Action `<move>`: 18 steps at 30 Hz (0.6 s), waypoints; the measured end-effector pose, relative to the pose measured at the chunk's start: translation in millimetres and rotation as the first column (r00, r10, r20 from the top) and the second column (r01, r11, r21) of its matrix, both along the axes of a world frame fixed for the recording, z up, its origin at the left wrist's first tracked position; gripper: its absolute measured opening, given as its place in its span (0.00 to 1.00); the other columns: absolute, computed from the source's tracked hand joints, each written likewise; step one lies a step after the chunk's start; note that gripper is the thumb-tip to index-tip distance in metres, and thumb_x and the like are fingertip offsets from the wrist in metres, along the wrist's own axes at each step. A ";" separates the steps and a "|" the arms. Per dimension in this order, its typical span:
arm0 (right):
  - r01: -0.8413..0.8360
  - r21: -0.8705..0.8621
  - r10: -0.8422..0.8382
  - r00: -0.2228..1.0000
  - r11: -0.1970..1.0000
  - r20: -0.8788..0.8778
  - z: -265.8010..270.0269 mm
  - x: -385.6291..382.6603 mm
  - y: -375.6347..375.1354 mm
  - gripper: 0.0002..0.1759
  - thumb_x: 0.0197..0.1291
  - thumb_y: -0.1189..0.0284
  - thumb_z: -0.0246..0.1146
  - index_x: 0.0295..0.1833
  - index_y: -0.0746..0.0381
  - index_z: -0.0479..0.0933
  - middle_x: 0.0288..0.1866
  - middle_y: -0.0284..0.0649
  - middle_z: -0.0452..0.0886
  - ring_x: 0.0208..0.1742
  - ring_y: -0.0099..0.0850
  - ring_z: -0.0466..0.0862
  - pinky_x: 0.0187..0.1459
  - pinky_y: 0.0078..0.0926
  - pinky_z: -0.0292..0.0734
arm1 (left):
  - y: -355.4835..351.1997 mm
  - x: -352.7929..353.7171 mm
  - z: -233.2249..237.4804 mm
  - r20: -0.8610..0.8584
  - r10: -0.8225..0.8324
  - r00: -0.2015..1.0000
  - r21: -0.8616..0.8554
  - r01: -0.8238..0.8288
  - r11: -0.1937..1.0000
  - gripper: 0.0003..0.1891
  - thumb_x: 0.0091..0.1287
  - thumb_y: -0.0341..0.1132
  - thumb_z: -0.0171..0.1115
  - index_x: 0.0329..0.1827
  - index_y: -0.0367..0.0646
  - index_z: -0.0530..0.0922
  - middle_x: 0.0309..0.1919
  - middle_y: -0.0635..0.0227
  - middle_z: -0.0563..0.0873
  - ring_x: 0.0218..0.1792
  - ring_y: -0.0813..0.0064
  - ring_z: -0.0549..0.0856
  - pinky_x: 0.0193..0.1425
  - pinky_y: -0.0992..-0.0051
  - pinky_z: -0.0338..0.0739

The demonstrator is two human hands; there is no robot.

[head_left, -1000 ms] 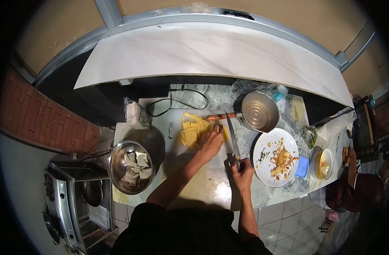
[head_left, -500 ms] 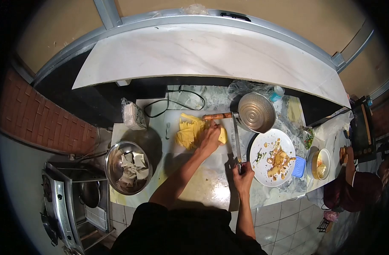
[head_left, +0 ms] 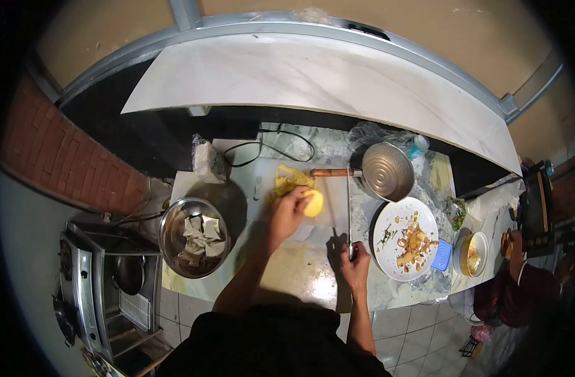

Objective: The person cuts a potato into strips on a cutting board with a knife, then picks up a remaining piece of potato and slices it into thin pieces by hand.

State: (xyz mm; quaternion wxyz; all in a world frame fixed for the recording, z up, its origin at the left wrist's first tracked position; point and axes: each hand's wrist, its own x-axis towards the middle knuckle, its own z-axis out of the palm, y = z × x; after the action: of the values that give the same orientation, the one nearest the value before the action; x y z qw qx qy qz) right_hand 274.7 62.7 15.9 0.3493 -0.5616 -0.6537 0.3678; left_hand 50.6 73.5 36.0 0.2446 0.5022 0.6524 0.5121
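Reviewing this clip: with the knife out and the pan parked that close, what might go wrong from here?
The left hand grips a rounded yellow piece with bare fingers; it could slip or roll if the knife in the right hand met it.

The pan has its wooden handle jutting over the cutting board near the blade's far end, so a knock might shift the pan.

Dressed in a plain black top [head_left: 268,339] at six o'clock, with short black sleeves [head_left: 213,323] toward seven and five o'clock, bare-armed below them.
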 end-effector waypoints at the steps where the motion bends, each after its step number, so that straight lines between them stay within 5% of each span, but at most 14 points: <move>1: -0.086 -0.070 0.088 0.995 0.994 0.035 -1.6 -4.9 -2.0 0.11 0.57 0.73 0.60 0.29 0.68 0.68 0.15 0.38 0.69 0.17 0.21 0.66 0.20 0.24 0.63 | -11.0 -11.8 -3.1 0.008 0.072 0.997 0.032 -0.073 0.997 0.10 0.66 0.33 0.57 0.49 0.42 0.76 0.27 0.58 0.82 0.26 0.73 0.82 0.29 0.76 0.74; 3: -0.264 -0.134 0.267 0.964 0.955 0.001 -11.1 -18.7 -9.4 0.12 0.63 0.70 0.57 0.30 0.67 0.69 0.13 0.35 0.70 0.16 0.19 0.69 0.17 0.25 0.63 | -32.0 -26.8 -7.1 0.140 0.244 0.960 0.083 -0.257 0.963 0.10 0.67 0.34 0.56 0.49 0.41 0.76 0.28 0.59 0.82 0.27 0.79 0.81 0.28 0.79 0.72; 8: -0.524 0.032 0.524 0.851 0.851 0.005 -8.1 -85.4 -31.4 0.11 0.61 0.70 0.57 0.35 0.69 0.70 0.14 0.50 0.70 0.14 0.40 0.73 0.18 0.35 0.64 | -71.3 -43.5 -17.7 -0.058 0.472 0.880 -0.045 -0.474 0.879 0.11 0.69 0.27 0.46 0.51 0.40 0.73 0.38 0.49 0.82 0.41 0.44 0.80 0.42 0.60 0.74; 12: -0.544 0.054 0.544 0.839 0.838 0.014 -14.4 -118.6 -38.3 0.12 0.61 0.70 0.56 0.34 0.70 0.70 0.17 0.56 0.73 0.18 0.50 0.76 0.21 0.40 0.67 | -74.8 -45.7 -23.0 -0.161 0.516 0.841 -0.194 -0.540 0.819 0.13 0.64 0.23 0.47 0.51 0.37 0.72 0.42 0.44 0.79 0.46 0.43 0.78 0.48 0.54 0.72; 18: -0.495 -0.059 0.498 0.865 0.867 0.066 -24.4 -133.2 -32.1 0.12 0.61 0.71 0.55 0.35 0.72 0.71 0.20 0.58 0.74 0.23 0.53 0.78 0.26 0.41 0.71 | -64.4 -50.2 -48.7 -0.209 0.476 0.854 -0.134 -0.507 0.852 0.17 0.60 0.20 0.46 0.54 0.35 0.70 0.44 0.43 0.77 0.46 0.42 0.77 0.49 0.55 0.72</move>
State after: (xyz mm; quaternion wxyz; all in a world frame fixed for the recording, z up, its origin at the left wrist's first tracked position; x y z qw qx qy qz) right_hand 141.5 30.5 -8.5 0.2053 -0.3958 -0.7819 0.4357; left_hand 0.4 9.0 -12.8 0.0945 0.3347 0.8220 0.4509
